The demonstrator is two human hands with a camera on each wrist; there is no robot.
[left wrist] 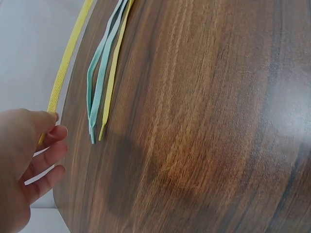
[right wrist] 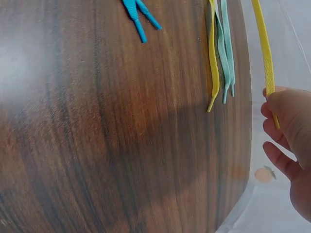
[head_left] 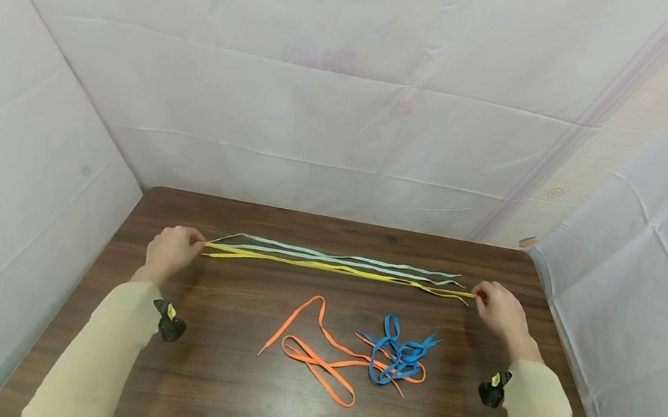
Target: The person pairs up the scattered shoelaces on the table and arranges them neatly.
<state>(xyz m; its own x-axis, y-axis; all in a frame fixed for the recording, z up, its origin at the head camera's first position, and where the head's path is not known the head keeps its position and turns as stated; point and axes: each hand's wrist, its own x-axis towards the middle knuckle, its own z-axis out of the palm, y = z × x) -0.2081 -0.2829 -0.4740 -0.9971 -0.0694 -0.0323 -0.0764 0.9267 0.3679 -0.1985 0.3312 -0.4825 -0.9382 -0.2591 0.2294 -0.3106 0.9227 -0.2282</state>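
**A flat, woven yellow lace (left wrist: 60, 77) runs straight between the left hand (head_left: 172, 252) and the right hand (head_left: 503, 312)**

We see each hand pinching one end of this lace between thumb and forefinger, the other fingers bent loosely. The lace lies between the two hands, its ends appearing raised over the far part of the brown wood-grain surface (head_left: 204, 363).

From the head, its long axis runs left to right, roughly along the surface's far edge, with the right end a little lower in our view. From the left wrist, we see it rise from the fingertips and lean right; from the right wrist, it climbs with a slight leftward lean, and its narrow tip points downward past the thumb.

Near it, a second flat yellow lace (right wrist: 212, 68) and pale mint-green laces (left wrist: 97, 97) lie stretched along nearly the same direction. Closer to us, a looping flat orange lace (head_left: 321, 314) passes partly under a tangled bright blue lace bundle (head_left: 409, 355).
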